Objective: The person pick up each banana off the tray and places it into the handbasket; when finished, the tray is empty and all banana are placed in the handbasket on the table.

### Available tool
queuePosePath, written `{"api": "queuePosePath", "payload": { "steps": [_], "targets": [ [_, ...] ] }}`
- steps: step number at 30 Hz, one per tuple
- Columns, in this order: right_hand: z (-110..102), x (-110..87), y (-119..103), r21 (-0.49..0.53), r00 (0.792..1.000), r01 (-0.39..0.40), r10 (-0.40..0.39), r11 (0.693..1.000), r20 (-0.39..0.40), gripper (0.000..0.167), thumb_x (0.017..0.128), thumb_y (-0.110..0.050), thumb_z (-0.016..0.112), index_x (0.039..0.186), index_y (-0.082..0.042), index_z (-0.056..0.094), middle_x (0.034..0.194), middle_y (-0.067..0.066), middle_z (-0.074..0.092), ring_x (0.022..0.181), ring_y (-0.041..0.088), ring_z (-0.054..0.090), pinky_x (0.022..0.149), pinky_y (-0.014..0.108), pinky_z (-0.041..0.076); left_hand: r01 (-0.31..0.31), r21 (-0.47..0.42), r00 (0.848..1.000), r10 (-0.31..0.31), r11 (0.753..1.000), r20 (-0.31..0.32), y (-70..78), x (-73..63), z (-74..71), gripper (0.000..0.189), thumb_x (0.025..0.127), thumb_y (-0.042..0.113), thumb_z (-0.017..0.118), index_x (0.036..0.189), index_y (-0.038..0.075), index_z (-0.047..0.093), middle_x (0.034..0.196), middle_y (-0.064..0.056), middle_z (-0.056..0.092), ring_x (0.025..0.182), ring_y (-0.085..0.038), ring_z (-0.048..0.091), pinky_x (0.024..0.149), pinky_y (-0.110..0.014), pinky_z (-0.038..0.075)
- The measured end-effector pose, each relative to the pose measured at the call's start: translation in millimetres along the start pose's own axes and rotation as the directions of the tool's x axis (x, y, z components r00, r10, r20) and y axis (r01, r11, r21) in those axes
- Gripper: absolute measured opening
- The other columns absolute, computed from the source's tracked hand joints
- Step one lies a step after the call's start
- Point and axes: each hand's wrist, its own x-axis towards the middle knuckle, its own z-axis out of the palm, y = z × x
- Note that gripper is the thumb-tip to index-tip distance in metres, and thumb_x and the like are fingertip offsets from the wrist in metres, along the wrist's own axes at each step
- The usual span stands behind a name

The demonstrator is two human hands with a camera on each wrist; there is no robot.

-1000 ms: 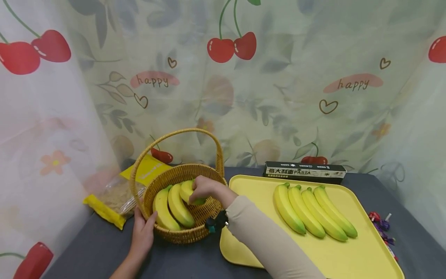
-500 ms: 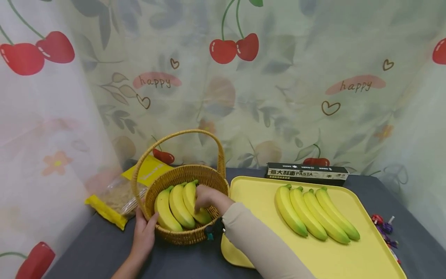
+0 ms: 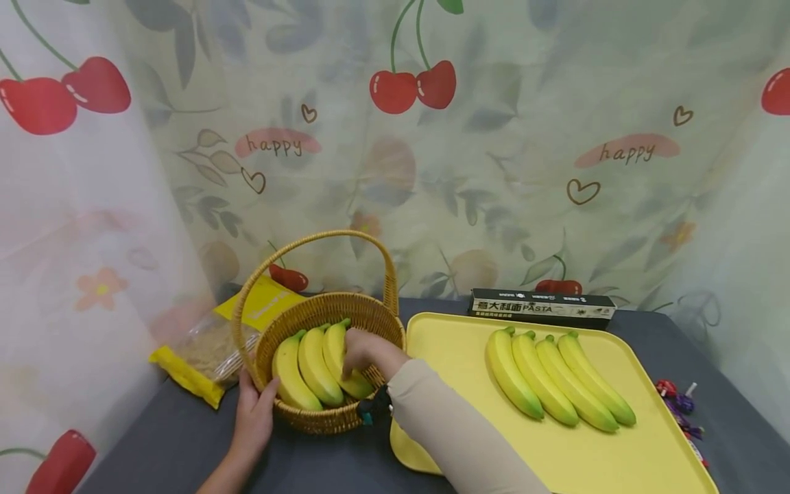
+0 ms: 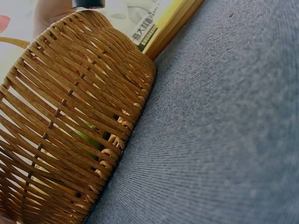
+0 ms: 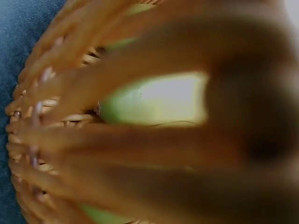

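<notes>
Inside a wicker basket [image 3: 322, 420], three bananas [image 3: 319, 368] lie side by side, open room showing near the right wall; a right hand [image 3: 372, 351] touches the third, whether its fingers clamp it impossible to tell, as a left hand [image 3: 254, 413] grips the rim, thumb at the edge, and a yellow tray [image 3: 450, 343] with four more bananas [image 3: 548, 379] sits just beside

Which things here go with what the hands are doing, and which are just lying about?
Likely in the job:
left hand, at the rim of the wicker basket
right hand, at the rightmost of three bananas inside
four bananas on the yellow tray

Seemingly just lying about:
PASTA box behind the tray
yellow-and-clear packet beside the basket
lollipops beside the tray
</notes>
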Motion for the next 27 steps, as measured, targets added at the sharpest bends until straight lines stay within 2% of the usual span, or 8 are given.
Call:
{"api": "queuePosePath", "payload": {
  "steps": [9,10,16,17,21,23,24,27],
  "targets": [
    [-6.0,2.9,-1.5,0.001,0.999,0.033,-0.033,0.999,0.003,0.044,0.078,-0.017,0.075,0.054,-0.012,0.038,0.05,-0.004,0.025,0.046,0.01,0.026,0.047,0.023,0.028,0.033,0.024,0.999,-0.034,0.999,0.011,1.9,0.1,-1.0,0.058,0.099,0.006,0.038,0.147,0.002,0.006,0.148,-0.023,0.019,0.121,0.0,0.035,0.087,-0.001,0.03],
    [-8.0,1.7,-2.5,0.006,0.999,0.041,-0.041,0.999,-0.003,0.038,0.078,-0.019,0.074,0.058,-0.009,0.044,0.052,-0.003,0.033,0.049,0.011,0.03,0.05,0.023,0.03,0.035,0.025,0.999,-0.035,0.999,0.011,1.6,0.4,-1.4,0.059,0.099,0.006,0.038,0.148,0.003,0.005,0.149,-0.023,0.018,0.122,-0.001,0.035,0.087,-0.001,0.03],
    [-17.9,-8.3,-7.9,0.066,0.992,0.128,-0.127,0.99,-0.025,0.03,0.08,-0.02,0.073,0.063,-0.01,0.05,0.055,-0.004,0.033,0.049,0.009,0.028,0.05,0.024,0.029,0.015,0.018,1.0,-0.016,1.0,0.012,1.4,1.3,-1.6,0.058,0.099,0.006,0.038,0.147,0.002,0.007,0.146,-0.023,0.022,0.116,0.003,0.037,0.086,-0.001,0.032],
    [-18.8,-10.3,-7.9,0.073,0.988,0.151,-0.149,0.986,-0.029,0.039,0.08,-0.019,0.073,0.057,-0.014,0.041,0.053,-0.006,0.023,0.047,0.008,0.021,0.048,0.023,0.025,0.014,0.019,1.0,-0.014,1.0,0.01,1.7,1.2,-1.4,0.057,0.099,0.006,0.038,0.147,0.002,0.008,0.145,-0.023,0.023,0.116,0.002,0.038,0.085,-0.001,0.032],
    [-22.9,-24.1,-3.5,0.124,0.977,0.211,-0.206,0.97,-0.046,0.039,0.081,-0.018,0.072,0.057,-0.012,0.042,0.06,0.0,0.05,0.046,0.009,0.03,0.053,0.025,0.029,0.018,0.017,1.0,-0.018,1.0,-0.001,1.8,1.1,-1.4,0.055,0.099,0.004,0.037,0.147,0.002,0.01,0.144,-0.021,0.025,0.115,0.001,0.04,0.085,-0.002,0.034],
    [-25.1,-32.9,1.7,0.159,0.974,0.223,-0.215,0.962,-0.065,0.024,0.081,-0.02,0.072,0.069,-0.004,0.059,0.088,0.009,0.067,0.06,0.012,0.053,0.062,0.024,0.041,0.023,0.015,1.0,-0.023,1.0,-0.006,1.8,1.2,-1.6,0.056,0.098,0.004,0.038,0.147,0.002,0.01,0.144,-0.022,0.026,0.115,0.0,0.04,0.085,-0.002,0.034],
    [-26.1,-37.7,4.8,0.183,0.974,0.223,-0.214,0.957,-0.072,0.022,0.081,-0.021,0.072,0.085,0.0,0.066,0.106,0.013,0.067,0.075,0.017,0.061,0.071,0.026,0.046,0.027,0.014,1.0,-0.027,1.0,-0.005,1.9,1.2,-1.6,0.056,0.098,0.004,0.038,0.147,0.002,0.009,0.144,-0.022,0.026,0.115,0.0,0.04,0.085,-0.002,0.033],
    [-28.3,-51.6,17.0,0.28,0.973,0.229,-0.212,0.932,-0.09,0.056,0.082,-0.023,0.071,0.13,0.001,0.053,0.136,0.018,0.05,0.115,0.027,0.057,0.094,0.037,0.047,0.035,0.017,0.999,-0.035,0.999,0.003,2.4,1.2,-1.8,0.057,0.099,0.005,0.038,0.147,0.003,0.008,0.145,-0.022,0.025,0.116,0.0,0.039,0.085,-0.001,0.033]
  ]
}}
